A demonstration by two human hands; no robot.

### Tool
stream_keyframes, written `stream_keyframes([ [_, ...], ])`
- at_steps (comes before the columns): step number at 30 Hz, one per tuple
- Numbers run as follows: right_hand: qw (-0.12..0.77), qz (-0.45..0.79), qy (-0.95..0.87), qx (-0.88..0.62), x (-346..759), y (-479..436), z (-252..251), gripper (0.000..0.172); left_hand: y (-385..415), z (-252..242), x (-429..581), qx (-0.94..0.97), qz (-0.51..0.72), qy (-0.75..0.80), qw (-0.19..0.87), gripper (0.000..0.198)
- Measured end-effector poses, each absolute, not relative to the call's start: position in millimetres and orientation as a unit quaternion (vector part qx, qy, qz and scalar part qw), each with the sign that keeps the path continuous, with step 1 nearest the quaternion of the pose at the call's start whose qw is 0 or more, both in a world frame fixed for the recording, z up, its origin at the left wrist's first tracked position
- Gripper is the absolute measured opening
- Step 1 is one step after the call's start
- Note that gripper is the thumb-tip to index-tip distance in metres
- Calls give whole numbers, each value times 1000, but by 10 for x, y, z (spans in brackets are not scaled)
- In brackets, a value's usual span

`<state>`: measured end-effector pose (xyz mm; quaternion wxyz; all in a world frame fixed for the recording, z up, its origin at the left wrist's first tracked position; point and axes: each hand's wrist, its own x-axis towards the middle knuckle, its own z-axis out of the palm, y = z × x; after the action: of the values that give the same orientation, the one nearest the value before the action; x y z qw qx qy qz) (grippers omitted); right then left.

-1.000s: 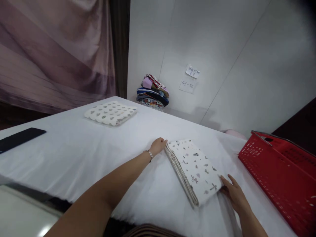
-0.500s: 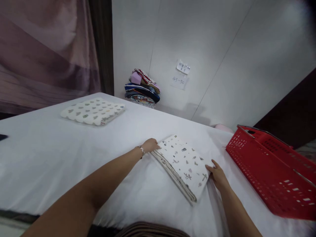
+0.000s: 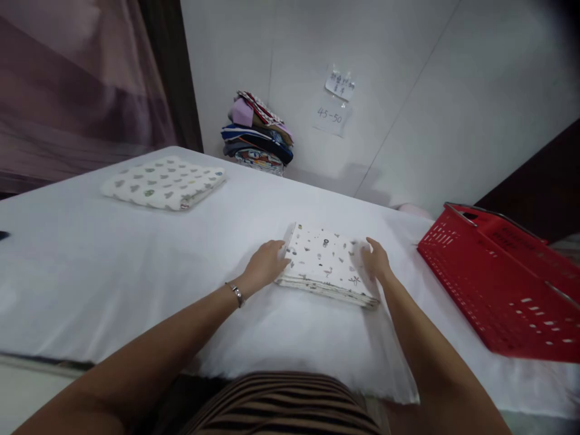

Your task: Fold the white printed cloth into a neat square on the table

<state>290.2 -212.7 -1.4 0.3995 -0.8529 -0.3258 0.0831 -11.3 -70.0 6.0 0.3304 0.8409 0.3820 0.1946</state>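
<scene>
A folded white cloth (image 3: 324,260) with small grey and brown prints of palms and animals lies on the white-covered table (image 3: 190,260), its layered edge toward me. My left hand (image 3: 266,264), with a metal-clasped bracelet at the wrist, holds the cloth's left edge between thumb and fingers. At the right edge is my right hand (image 3: 377,260), its fingers apart and touching the side of the cloth; part of that contact is blurred. Farther left on the table rests another folded cloth (image 3: 165,183), white with grey-green motifs, apart from both hands.
A red perforated basket (image 3: 502,284) with metal handles stands on the right of the table. Behind the table's far edge rises a pile of folded fabrics (image 3: 258,136) against the wall. Paper signs (image 3: 333,115) hang on that wall. A pinkish curtain (image 3: 81,90) covers the left side.
The printed cloth has turned so its layered edge faces me, and it sits closer to level in view. Both hands moved with it along its sides. The head view has tilted down.
</scene>
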Motion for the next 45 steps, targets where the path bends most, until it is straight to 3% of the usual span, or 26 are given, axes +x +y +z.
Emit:
stream_keyframes([
  [2,408,54,-396,-821,2570,-2293,9,42,-768,80,-60,876,222,288,316,35],
  [4,395,105,-484,-774,2225,-2449,9,30,-851,68,-10,897,212,193,336,27],
  [7,356,110,-594,-713,1866,-2615,-16,24,-941,14,35,914,172,116,349,21],
  [13,268,13,-644,-716,1802,-2672,-56,25,-957,-32,22,952,159,66,252,25],
  [20,263,-50,-668,-694,1759,-2674,-104,25,-979,-80,-43,974,195,32,114,30],
  [28,252,-86,-667,-696,1701,-2684,-133,23,-1066,-7,17,975,183,35,120,19],
  [35,249,-84,-677,-688,1708,-2797,-205,28,-1109,-56,53,978,180,33,105,26],
  [41,243,-78,-668,-699,1652,-2855,-258,34,-1105,20,133,963,181,79,183,28],
  [45,270,-74,-665,-693,1631,-2853,-227,36,-1181,-33,252,972,188,54,129,32],
])
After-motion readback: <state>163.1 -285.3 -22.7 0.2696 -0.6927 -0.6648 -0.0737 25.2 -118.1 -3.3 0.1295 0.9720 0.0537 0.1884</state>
